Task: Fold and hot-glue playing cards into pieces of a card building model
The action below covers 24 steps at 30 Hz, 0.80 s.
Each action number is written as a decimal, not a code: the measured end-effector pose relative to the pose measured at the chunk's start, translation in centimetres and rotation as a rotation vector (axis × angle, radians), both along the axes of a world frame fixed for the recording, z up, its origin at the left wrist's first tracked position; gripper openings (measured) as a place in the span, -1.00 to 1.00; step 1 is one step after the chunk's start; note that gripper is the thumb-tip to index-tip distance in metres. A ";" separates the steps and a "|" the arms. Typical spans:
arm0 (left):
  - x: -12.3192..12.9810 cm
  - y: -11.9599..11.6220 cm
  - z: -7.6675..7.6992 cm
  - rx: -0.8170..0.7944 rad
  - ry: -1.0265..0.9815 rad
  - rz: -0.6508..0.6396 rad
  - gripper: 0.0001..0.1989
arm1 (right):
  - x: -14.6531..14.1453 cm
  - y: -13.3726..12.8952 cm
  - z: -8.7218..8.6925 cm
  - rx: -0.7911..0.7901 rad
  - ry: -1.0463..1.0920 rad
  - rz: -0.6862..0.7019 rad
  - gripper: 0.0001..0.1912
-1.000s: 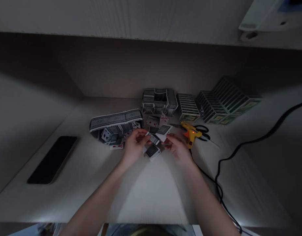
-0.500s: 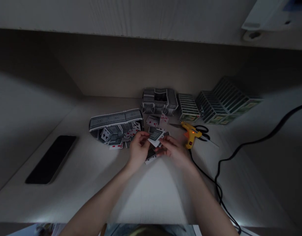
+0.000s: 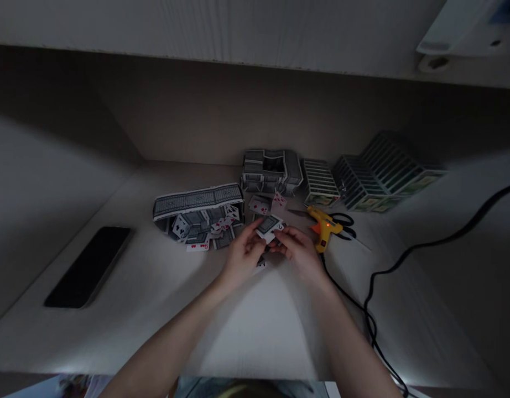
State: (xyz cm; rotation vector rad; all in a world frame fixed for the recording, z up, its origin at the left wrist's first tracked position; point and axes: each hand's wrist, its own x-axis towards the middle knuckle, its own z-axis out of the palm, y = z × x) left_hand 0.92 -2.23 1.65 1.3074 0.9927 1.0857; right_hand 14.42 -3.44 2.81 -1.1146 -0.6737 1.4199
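Observation:
Between both hands, above the white surface, is a playing card (image 3: 269,225) with a dark patterned back and white border. My left hand (image 3: 243,253) is closed on its left side, thumb along the near edge. At its right corner, my right hand (image 3: 297,247) pinches the card with thumb and fingers. More cards lie beneath the hands, partly hidden. Left of my left hand stands a long curved structure of playing cards (image 3: 199,202), with loose cards (image 3: 224,237) in and before it. Two face-up red cards (image 3: 260,205) lie just beyond the held card.
A yellow glue gun (image 3: 324,228) with a lit orange light rests on scissors (image 3: 345,221) at the right; its black cord (image 3: 373,273) runs forward. Card-built models (image 3: 271,170) and striped stepped boxes (image 3: 377,174) line the back wall. A phone (image 3: 88,267) lies left. A shelf hangs overhead.
The held card has turned flatter and shifted slightly right and up. My left hand has moved right, its thumb now across the card's near edge. The view has shifted slightly.

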 end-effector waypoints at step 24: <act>-1.3 1.6 1.1 -0.040 0.071 0.168 -0.79 | 0.9 0.3 -0.4 0.066 -0.017 -0.042 -0.73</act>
